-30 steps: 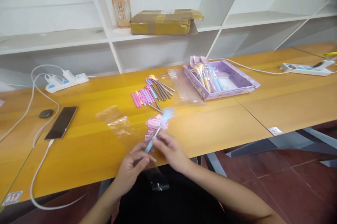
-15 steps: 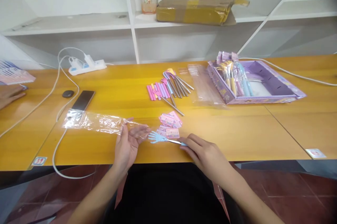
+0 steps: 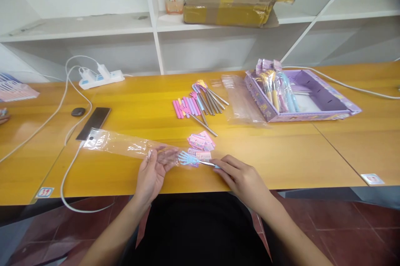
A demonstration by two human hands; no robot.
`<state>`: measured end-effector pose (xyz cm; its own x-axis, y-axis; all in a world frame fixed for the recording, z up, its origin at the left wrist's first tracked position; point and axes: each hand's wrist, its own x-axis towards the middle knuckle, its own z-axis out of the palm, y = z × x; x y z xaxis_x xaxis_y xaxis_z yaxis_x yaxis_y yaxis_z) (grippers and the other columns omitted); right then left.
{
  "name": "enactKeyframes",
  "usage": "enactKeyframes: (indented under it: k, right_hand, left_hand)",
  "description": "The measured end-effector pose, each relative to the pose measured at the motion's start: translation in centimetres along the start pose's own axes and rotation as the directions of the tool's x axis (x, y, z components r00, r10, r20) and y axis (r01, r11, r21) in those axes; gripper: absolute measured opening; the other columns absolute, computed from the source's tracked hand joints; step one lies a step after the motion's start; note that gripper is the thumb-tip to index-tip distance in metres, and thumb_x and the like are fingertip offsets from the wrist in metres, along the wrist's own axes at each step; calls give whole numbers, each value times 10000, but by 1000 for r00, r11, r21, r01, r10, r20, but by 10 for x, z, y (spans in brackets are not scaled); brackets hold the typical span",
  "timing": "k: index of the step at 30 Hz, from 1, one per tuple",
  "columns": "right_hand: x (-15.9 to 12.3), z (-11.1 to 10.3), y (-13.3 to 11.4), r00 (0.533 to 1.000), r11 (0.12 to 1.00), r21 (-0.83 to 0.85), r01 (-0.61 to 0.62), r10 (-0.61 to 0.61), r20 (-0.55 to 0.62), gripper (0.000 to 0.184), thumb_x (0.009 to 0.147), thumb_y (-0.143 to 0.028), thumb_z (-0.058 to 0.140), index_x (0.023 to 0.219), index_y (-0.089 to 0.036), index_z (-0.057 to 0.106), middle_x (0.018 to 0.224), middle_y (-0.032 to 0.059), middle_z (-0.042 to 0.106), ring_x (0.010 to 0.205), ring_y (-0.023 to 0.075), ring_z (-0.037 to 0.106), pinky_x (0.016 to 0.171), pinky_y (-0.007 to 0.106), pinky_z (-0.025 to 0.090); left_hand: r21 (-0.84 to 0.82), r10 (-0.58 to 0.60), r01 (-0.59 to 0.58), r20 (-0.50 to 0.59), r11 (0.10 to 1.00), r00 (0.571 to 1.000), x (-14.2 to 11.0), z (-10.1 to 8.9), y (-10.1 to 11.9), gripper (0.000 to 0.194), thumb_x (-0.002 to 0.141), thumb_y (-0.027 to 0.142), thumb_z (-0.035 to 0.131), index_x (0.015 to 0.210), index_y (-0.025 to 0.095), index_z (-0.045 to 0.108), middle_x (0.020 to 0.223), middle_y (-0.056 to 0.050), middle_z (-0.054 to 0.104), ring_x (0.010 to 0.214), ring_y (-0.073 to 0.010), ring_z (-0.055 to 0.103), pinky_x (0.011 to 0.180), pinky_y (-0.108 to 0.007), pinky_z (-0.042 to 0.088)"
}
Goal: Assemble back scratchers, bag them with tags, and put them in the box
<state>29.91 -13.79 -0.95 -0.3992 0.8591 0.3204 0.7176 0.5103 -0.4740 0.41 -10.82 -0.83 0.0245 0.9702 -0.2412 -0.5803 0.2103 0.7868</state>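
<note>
My left hand (image 3: pixel 151 176) is closed on a long clear plastic bag (image 3: pixel 126 144), thumb on top and fingers beneath the film. The bag stretches left over the phone's lower end. In the fingers of my right hand (image 3: pixel 242 176) is a back scratcher with a light-blue hand-shaped head (image 3: pixel 188 158) and a metal rod. Its head points left at the bag's near end; whether the tips are inside cannot be told. Its blue grip is mostly hidden by my fingers. Small pink printed cards (image 3: pixel 201 141) lie just behind the head.
Metal rods with hand-shaped heads (image 3: pixel 212 101) and coloured handles (image 3: pixel 186 106) lie farther back. Flat clear bags (image 3: pixel 239 99) sit beside a purple box (image 3: pixel 315 116) of bagged scratchers. At left are a phone (image 3: pixel 93 123), cables and a power strip (image 3: pixel 103 79). Another person's fingers show at far left.
The blue head and the bag's near end have come together, the head tilting slightly. The bag's far end has shifted a little right. The other person's hand has drawn back left.
</note>
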Motion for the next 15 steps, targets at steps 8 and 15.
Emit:
enactKeyframes:
  k: [8,15]
  right_hand:
    - [1,8,-8,1000,1000,-15,18,-18,-17,318,1143,-272,529,1397,-250,720,1050,82,746,867,190,755,774,309,617]
    - [-2,-2,5,998,1000,26,15,-14,-60,315,1137,-262,537,1386,-267,729,1072,87,754,895,200,756,791,329,613]
  left_hand:
    - [53,-1,-1,35,999,999,-3,1,-1,357,923,419,885,1136,155,775,1238,-159,832,1217,-287,789,982,-370,666]
    - [16,5,-5,-11,1000,1000,-4,0,-3,315,866,344,942,1077,159,800,1129,-108,855,1027,-245,832,924,-349,695]
